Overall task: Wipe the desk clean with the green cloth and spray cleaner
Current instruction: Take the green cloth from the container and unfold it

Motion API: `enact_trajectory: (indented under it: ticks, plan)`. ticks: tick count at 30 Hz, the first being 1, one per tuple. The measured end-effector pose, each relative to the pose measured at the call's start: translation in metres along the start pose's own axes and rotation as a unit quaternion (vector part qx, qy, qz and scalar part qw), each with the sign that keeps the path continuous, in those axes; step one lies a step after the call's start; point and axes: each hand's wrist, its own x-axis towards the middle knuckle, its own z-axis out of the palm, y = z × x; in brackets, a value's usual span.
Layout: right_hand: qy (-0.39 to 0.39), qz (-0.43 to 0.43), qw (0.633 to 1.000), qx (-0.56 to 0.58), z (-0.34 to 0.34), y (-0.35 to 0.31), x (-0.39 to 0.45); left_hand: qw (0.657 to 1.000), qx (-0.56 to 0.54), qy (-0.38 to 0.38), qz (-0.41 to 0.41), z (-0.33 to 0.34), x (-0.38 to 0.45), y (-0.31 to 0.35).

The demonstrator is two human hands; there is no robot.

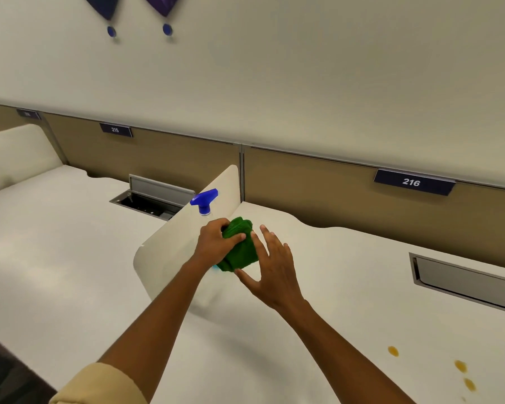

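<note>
Beside the divider (187, 228), left-hand fingers (233, 238) pinch the green cloth (239, 252) hanging lengthwise down; right-hand fingers (267, 236) spread.

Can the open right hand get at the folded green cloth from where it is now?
Probably yes. The right hand is open, fingers spread, right beside the folded green cloth, with nothing between them. The left hand already grips the cloth's upper end, leaving its right side exposed.
</note>
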Motion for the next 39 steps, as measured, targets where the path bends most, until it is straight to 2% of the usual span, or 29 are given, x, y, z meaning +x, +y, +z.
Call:
enact_trajectory:
  ticks: [9,15,21,26,29,35,39]
  plan:
    - [0.068,0.039,0.997,-0.005,-0.079,0.060,-0.056,0.990,-0.138,-0.032,0.017,0.079,-0.050,0.101]
    - [0.080,0.112,0.990,0.021,-0.136,0.110,-0.097,0.960,-0.250,-0.129,0.001,0.132,-0.076,0.153]
    - [0.105,0.149,0.982,0.040,-0.182,0.156,-0.137,0.937,-0.269,-0.224,-0.022,0.174,-0.097,0.195]
    - [0.138,0.181,0.973,0.043,-0.215,0.181,-0.156,0.895,-0.316,-0.314,-0.026,0.193,-0.114,0.214]
    - [0.147,0.203,0.967,0.055,-0.228,0.194,-0.163,0.872,-0.336,-0.356,0.002,0.200,-0.119,0.220]
    - [0.179,0.248,0.942,0.138,-0.243,0.207,-0.170,0.865,-0.325,-0.380,0.032,0.210,-0.127,0.233]
    - [0.206,0.293,0.905,0.232,-0.248,0.206,-0.168,0.893,-0.288,-0.340,0.064,0.215,-0.130,0.242]
